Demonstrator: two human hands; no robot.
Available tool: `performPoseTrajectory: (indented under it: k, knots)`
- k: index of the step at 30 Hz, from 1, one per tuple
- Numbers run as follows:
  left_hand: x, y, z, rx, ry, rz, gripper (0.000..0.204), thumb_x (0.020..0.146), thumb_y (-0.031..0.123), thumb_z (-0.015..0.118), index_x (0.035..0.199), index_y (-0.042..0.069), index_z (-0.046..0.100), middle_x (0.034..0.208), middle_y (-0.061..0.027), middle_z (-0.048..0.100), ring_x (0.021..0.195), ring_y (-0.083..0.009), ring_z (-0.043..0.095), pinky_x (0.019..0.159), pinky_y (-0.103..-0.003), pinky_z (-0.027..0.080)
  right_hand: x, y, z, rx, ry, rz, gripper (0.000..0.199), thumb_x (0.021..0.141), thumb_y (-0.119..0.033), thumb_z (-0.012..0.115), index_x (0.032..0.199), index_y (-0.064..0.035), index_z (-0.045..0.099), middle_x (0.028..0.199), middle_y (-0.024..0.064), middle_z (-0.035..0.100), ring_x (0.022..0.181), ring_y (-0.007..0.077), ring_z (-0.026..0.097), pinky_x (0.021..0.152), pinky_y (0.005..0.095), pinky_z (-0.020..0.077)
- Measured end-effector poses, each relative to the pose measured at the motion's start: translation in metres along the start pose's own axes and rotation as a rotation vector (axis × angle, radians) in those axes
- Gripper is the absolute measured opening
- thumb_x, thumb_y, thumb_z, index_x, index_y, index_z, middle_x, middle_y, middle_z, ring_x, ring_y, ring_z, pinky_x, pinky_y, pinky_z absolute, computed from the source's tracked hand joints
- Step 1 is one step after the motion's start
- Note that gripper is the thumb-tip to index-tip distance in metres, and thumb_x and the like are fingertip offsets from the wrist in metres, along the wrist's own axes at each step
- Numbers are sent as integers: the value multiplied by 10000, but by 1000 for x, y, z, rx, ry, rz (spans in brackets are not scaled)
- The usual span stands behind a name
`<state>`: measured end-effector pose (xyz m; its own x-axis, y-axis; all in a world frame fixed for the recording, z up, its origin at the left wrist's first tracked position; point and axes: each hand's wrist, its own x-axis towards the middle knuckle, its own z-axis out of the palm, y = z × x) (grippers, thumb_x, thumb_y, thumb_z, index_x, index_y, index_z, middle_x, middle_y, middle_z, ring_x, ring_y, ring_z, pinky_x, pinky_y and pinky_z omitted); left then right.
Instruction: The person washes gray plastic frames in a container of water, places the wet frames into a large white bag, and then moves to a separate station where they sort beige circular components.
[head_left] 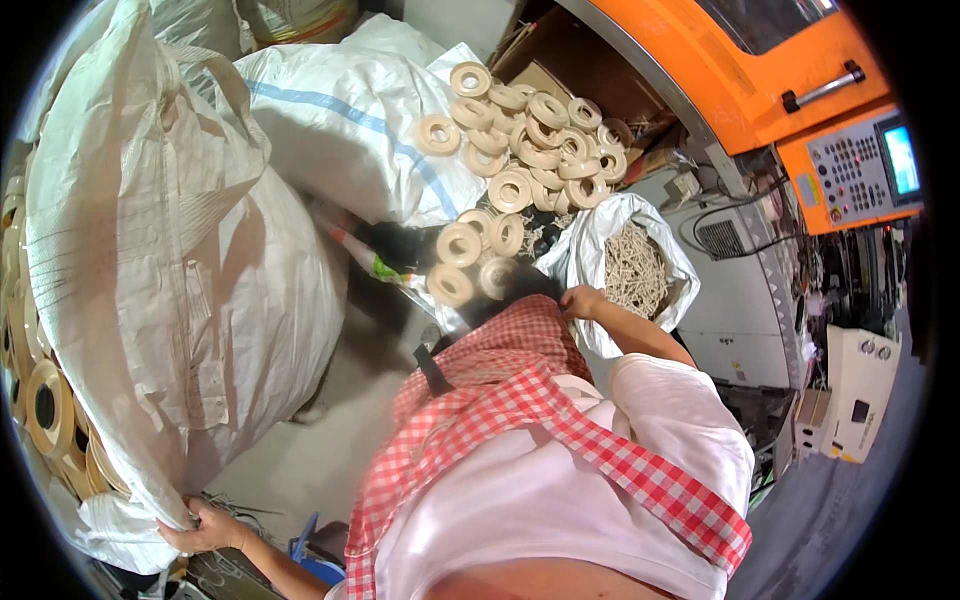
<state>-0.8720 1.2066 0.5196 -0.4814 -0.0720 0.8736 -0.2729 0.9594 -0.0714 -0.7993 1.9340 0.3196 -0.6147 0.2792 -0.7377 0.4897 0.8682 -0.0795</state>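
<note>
A red checked apron (500, 400) over a white shirt fills the front. The left hand (205, 528) pinches the bottom edge of the big white sack (170, 250), fingers curled tight. The right hand (580, 300) grips the rim of the small white bag (600, 250). Just past those fingers lie cream rings (530, 150).
</note>
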Motion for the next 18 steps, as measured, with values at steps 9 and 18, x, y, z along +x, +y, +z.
performPoseTrajectory:
  k: [9,18]
  knots:
    - [-200,158,36,-35,-626,-46,445,791,232,593,1154,-13,518,1128,-209,532,1053,-348,496,868,-455,382,94,60,1,-62,-373,-242,461,700,-390,681,1107,-181,624,1019,38,655,889,210,622,800,289,472]
    - [-302,466,18,-517,-2307,394,472,719,414,633,1068,95,632,1019,-126,638,929,-326,588,817,-365,444,135,133,10,-60,-755,-155,375,594,-273,731,861,-15,674,824,122,664,814,185,615,731,335,474]
